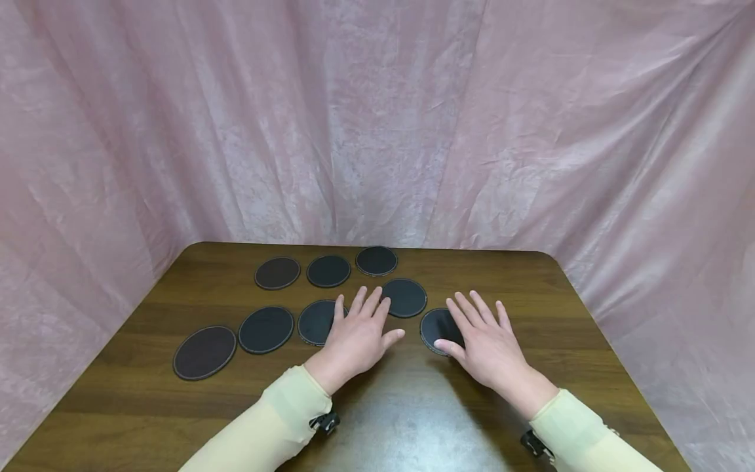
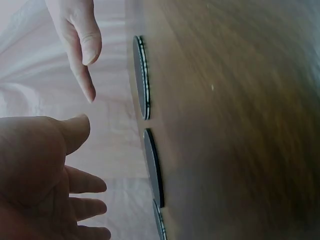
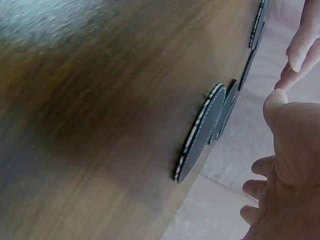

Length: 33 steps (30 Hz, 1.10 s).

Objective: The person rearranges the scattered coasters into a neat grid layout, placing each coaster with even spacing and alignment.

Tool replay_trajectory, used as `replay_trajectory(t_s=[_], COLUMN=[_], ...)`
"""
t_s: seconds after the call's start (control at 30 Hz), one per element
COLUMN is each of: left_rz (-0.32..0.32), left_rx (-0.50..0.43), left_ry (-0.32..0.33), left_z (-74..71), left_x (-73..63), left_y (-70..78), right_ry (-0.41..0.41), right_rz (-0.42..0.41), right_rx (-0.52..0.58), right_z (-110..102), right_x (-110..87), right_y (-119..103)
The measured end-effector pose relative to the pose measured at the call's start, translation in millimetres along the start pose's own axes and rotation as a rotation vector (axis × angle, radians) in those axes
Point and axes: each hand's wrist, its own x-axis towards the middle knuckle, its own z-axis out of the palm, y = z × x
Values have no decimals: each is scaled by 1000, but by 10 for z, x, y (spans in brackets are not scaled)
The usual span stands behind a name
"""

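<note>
Several round dark coasters with stitched rims lie flat on the table. My left hand [image 1: 356, 339] hovers palm down, fingers spread, partly covering a black coaster [image 1: 312, 322] in the head view; another black coaster [image 1: 406, 298] lies just past its fingertips. My right hand [image 1: 486, 344] hangs in the same way over the right part of a black coaster [image 1: 435, 328]. Both wrist views show a gap between the hands and the tabletop. In the right wrist view that nearest coaster [image 3: 202, 135] lies below the right hand [image 3: 295, 155]. Neither hand holds anything.
Toward the back lie a brown coaster [image 1: 277, 273], a black coaster [image 1: 328, 271] and another black coaster [image 1: 376, 261]. At the left are a brown coaster [image 1: 204, 353] and a black coaster [image 1: 266, 330]. A pink curtain [image 1: 377, 131] hangs behind the wooden table [image 1: 118, 393].
</note>
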Motion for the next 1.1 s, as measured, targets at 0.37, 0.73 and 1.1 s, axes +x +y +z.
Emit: replay_trajectory(t_s=[0.37,0.73,1.1], left_rz=[7,43,47], left_rx=[-26,-26,22], left_ry=[-33,21,56], left_z=[106,184,205], left_x=[48,109,187], left_y=[154,266,388], right_ry=[-31,-16,-8], right_rz=[32,48,108], right_rx=[12,4,80], right_z=[8,10,30], right_x=[-57,-110,-96], right_y=[111,218,298])
